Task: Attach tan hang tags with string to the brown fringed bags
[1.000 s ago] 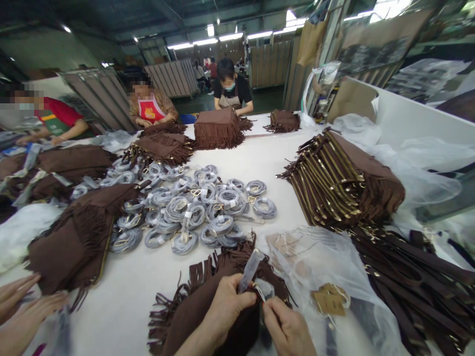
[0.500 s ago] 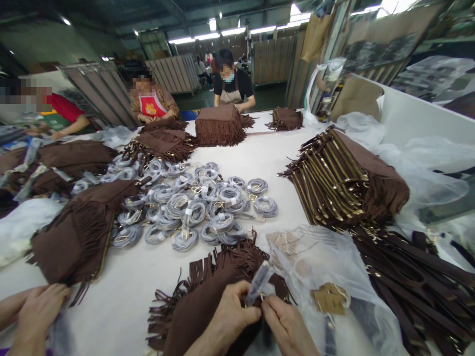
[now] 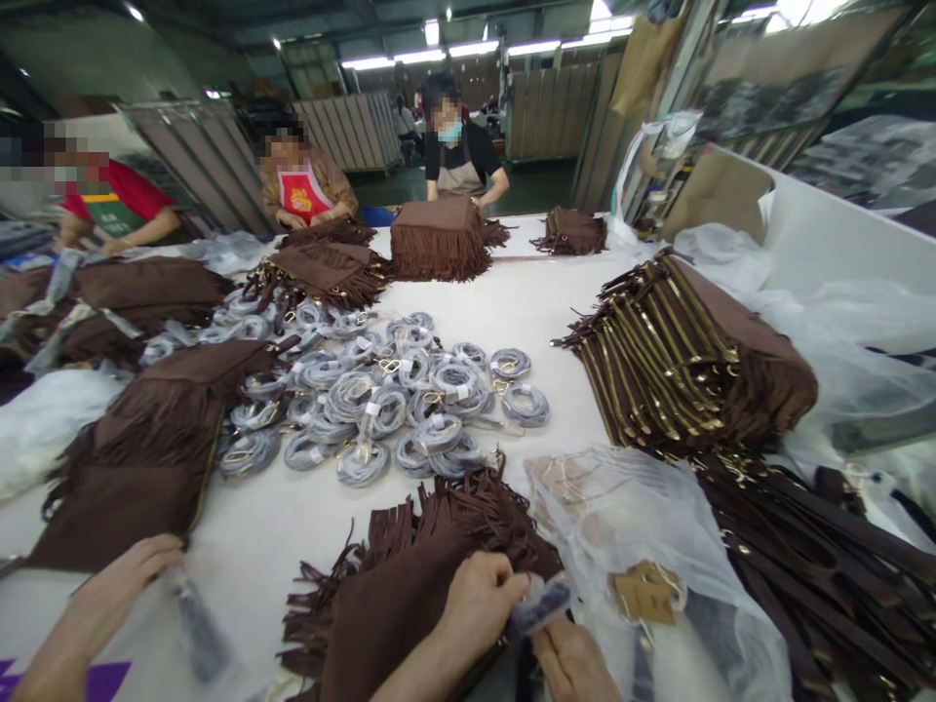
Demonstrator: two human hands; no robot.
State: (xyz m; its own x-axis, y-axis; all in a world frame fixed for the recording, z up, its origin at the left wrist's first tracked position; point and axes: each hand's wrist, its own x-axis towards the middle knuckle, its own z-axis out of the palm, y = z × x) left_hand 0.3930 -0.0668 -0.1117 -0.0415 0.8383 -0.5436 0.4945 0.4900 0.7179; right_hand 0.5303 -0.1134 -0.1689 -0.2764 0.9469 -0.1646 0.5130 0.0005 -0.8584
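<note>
A brown fringed bag (image 3: 409,585) lies in front of me on the white table (image 3: 292,526). My left hand (image 3: 475,609) is closed on the bag's upper edge and pinches one end of a small dark strap piece wrapped in clear plastic (image 3: 537,606). My right hand (image 3: 574,663) grips the other end of that wrapped piece from below, fingers curled. Both hands meet at the bag's right corner.
A co-worker's hand (image 3: 124,585) rests at lower left beside a wrapped tassel (image 3: 197,634). Several coiled wrapped straps (image 3: 380,400) lie mid-table. Brown bag stacks (image 3: 680,351) stand right, another bag (image 3: 146,458) left. A clear bag with tags (image 3: 643,556) lies right. Three people work opposite.
The wrapped piece has swung from upright down to nearly level between my hands. The co-worker's hand at lower left moved right and flattened a bag.
</note>
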